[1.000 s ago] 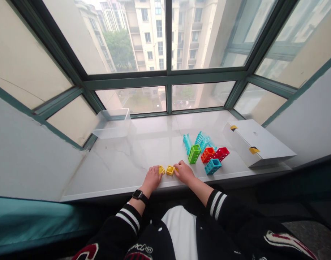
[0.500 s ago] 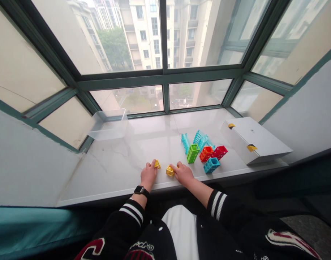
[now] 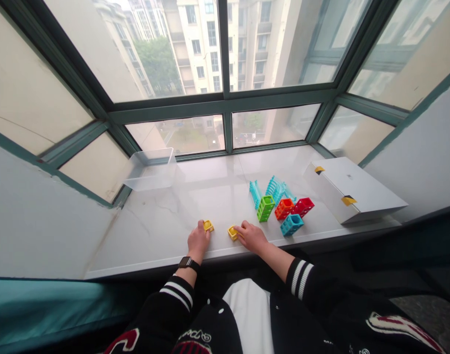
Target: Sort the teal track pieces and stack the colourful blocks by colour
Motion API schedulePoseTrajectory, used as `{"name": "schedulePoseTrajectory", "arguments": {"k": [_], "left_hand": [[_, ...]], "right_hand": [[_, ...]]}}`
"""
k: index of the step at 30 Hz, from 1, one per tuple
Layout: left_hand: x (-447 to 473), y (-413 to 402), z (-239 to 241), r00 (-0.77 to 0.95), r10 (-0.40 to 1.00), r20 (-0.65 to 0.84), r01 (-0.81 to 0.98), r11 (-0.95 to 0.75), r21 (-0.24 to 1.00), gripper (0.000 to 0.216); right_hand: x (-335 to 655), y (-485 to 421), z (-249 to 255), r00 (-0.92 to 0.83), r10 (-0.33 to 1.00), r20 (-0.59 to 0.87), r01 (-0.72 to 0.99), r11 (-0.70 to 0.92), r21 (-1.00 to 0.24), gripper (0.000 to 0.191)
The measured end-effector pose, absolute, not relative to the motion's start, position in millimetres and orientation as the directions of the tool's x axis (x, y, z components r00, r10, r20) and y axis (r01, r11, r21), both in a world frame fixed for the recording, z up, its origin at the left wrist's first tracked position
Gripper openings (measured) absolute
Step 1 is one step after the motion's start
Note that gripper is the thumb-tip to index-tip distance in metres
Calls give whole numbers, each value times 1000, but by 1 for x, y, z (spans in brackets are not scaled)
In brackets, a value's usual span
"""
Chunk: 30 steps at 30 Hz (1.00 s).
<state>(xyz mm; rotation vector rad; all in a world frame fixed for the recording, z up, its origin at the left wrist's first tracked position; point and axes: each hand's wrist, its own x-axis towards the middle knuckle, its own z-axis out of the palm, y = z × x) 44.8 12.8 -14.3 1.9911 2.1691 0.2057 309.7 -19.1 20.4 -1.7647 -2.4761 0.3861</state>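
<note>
we have both hands down on the near edge of the marble windowsill [image 3: 162, 223], each busy with one small yellow piece. our left hand [image 3: 197, 242], the one with the smartwatch [image 3: 189, 264] on its wrist, is curled with its fingertips pinched on the left yellow block [image 3: 208, 225]. our right hand [image 3: 251, 237] is closed round the right yellow block [image 3: 233, 232], thumb and forefinger on it. the two yellow pieces sit near each other on the stone but clearly apart, with bare marble between them, so as we judge it they are separate and not joined at this moment. that is as far as the work in hand shows. the other pieces lie in a loose cluster just to the right of our right hand, none of them touched: a green lattice block [image 3: 264, 208], an orange one [image 3: 284, 208], a red one [image 3: 302, 207] and a blue one [image 3: 291, 224], with teal ribbed pieces [image 3: 274, 188] behind them. further right lies a white cardboard box [image 3: 352, 189], and at the far left back of the sill stands a clear plastic tub [image 3: 151, 169], well apart from both hands.
</note>
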Motion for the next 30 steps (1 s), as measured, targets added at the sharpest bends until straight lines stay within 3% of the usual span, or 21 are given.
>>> {"name": "schedulePoseTrajectory", "arguments": {"k": [5,11,17,25,30], "left_hand": [[35,7,-19,-43,999,13,976,39,215,24],[30,0,-19,73,994,87,975,-90,205,39],[31,-1,-16,104,994,-19,983,-100,154,54],[58,24,5,10,966,-258,997,9,75,79],[65,26,0,-24,981,-191,990,49,130,89]], "right_hand": [[310,-24,19,-349,934,-81,916,322,-240,40],[306,-30,10,-334,929,-159,938,310,-155,58],[303,-14,-1,-174,954,-245,983,156,-92,69],[296,39,7,-52,963,-264,996,30,-87,78],[301,32,8,-33,975,-222,994,9,-108,83]]}}
